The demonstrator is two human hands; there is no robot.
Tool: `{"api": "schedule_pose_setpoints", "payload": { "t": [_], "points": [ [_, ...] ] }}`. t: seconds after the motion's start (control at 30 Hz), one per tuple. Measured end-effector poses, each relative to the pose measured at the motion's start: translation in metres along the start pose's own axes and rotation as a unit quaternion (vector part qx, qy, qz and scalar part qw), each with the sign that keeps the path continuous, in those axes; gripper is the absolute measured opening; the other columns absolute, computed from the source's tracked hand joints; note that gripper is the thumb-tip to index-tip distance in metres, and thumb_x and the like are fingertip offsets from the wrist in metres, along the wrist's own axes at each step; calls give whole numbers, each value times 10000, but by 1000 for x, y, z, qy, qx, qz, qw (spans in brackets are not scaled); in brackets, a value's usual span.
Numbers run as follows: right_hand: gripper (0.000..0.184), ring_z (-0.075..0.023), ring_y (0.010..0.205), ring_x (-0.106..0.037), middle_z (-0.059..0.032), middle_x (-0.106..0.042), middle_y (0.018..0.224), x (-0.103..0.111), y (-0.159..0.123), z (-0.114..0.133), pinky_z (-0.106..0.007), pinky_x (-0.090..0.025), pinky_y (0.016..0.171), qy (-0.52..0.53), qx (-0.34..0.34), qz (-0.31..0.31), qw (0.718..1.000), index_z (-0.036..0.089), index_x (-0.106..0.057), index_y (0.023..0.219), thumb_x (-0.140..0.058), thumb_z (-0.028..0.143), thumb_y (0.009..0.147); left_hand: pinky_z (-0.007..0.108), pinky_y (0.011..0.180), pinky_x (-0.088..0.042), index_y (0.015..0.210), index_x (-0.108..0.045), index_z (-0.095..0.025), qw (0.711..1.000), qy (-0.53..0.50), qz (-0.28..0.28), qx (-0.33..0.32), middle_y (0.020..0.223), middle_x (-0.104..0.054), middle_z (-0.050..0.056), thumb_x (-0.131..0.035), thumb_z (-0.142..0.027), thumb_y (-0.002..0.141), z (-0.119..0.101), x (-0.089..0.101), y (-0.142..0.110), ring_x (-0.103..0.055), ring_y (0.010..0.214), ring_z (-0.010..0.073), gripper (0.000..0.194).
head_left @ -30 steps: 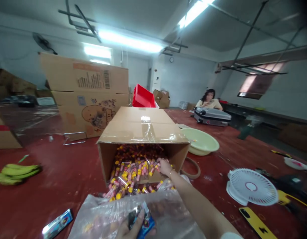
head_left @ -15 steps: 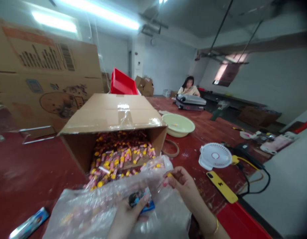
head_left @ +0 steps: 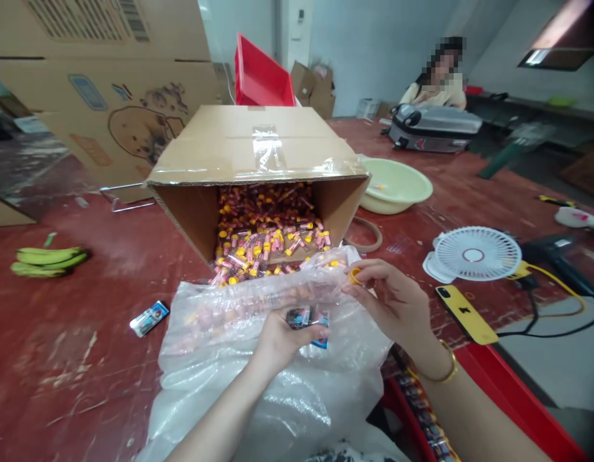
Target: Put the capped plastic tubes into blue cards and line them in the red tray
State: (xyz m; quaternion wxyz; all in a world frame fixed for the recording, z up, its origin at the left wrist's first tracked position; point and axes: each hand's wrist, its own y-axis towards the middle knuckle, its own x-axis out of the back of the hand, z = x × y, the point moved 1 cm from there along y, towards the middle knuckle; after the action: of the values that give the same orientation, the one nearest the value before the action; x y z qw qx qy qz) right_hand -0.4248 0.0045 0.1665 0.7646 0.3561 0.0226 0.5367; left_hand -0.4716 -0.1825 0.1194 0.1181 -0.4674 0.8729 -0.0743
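A cardboard box (head_left: 258, 144) lies on its side on the red table, its open mouth full of small pink tubes with yellow caps (head_left: 268, 237). Some tubes spill onto a big clear plastic bag (head_left: 258, 378) in front of me. My left hand (head_left: 282, 337) is closed on a small blue and black packet (head_left: 309, 319) above the bag. My right hand (head_left: 393, 298) pinches one yellow-capped tube (head_left: 355, 276) just right of the packet.
Bananas (head_left: 49, 260) lie at the left, a small packet (head_left: 149, 318) nearer me. A green basin (head_left: 395, 185), a tape ring (head_left: 366, 234), a white fan (head_left: 474, 253) and a yellow phone (head_left: 466, 314) sit to the right. A red bin (head_left: 513, 410) is at my lower right. Another person sits behind a suitcase (head_left: 434, 126).
My right hand left the box with a tube and came back beside my left hand over the bag. The view tilted down.
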Motion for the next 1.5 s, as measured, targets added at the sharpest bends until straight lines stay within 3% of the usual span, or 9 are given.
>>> {"api": "schedule_pose_setpoints", "payload": {
  "t": [0.23,0.37,0.6,0.73,0.83,0.9,1.0,1.23,1.5],
  "points": [
    [75,-133,753,-585,3,-648,816,-14,23,6,-263,-456,681,-11,30,120,992,218,-593,849,-665,224,830,231,596,-444,681,-683,-153,1000,25,8,-15,634,-624,-15,-849,-328,577,-1,-1,1,-552,606,138,262],
    [158,-111,629,-544,18,-610,693,-27,23,-13,-245,-444,585,107,-115,150,976,202,-599,757,-689,322,806,213,535,-427,625,-661,-147,999,4,25,24,580,-621,-12,-823,-395,617,0,0,0,-540,533,115,297],
    [307,-101,590,-553,23,-617,658,-37,0,-44,-242,-466,596,296,-322,55,898,189,-590,740,-756,447,724,301,645,-551,922,-708,-122,977,-149,50,142,822,-743,99,-795,-471,658,0,-8,-1,-706,742,232,446],
    [334,-142,737,-591,-23,-640,857,-36,-19,-33,-268,-488,661,276,-273,102,916,201,-587,829,-705,506,758,309,652,-567,963,-690,-114,960,-233,25,155,899,-740,126,-822,-427,647,-3,-14,5,-708,805,247,464],
    [611,-206,980,-574,-53,-581,1128,-37,-31,-22,-308,-500,792,233,-196,138,942,250,-524,1097,-842,433,608,307,672,-577,953,-686,-94,953,-257,3,160,907,-733,145,-827,-436,638,-4,-19,9,-706,847,255,487],
    [596,-196,968,-569,-43,-581,1096,-37,-34,-19,-311,-494,810,222,-186,122,949,260,-506,1112,-834,401,634,304,673,-578,967,-684,-92,955,-253,2,155,887,-734,142,-833,-446,627,-5,-21,10,-708,836,254,513],
    [253,-147,795,-575,-23,-619,893,-37,-32,-24,-284,-490,736,236,-236,69,940,217,-577,867,-681,439,804,314,649,-575,980,-683,-94,962,-224,18,156,863,-737,139,-816,-485,634,-7,-20,8,-714,774,252,539],
    [268,-113,662,-560,15,-632,744,-37,-30,-43,-243,-462,645,301,-326,-7,896,200,-605,771,-759,416,731,273,647,-540,877,-709,-108,982,-117,64,135,766,-734,84,-819,-427,649,-6,-3,2,-702,681,207,407],
    [416,-207,965,-566,-49,-585,1032,-42,-37,-26,-338,-481,831,242,-224,101,939,227,-537,988,-749,468,725,274,634,-546,894,-704,-107,969,-204,6,137,724,-724,72,-859,-375,599,-10,-12,9,-691,655,191,427]
  ]
}}
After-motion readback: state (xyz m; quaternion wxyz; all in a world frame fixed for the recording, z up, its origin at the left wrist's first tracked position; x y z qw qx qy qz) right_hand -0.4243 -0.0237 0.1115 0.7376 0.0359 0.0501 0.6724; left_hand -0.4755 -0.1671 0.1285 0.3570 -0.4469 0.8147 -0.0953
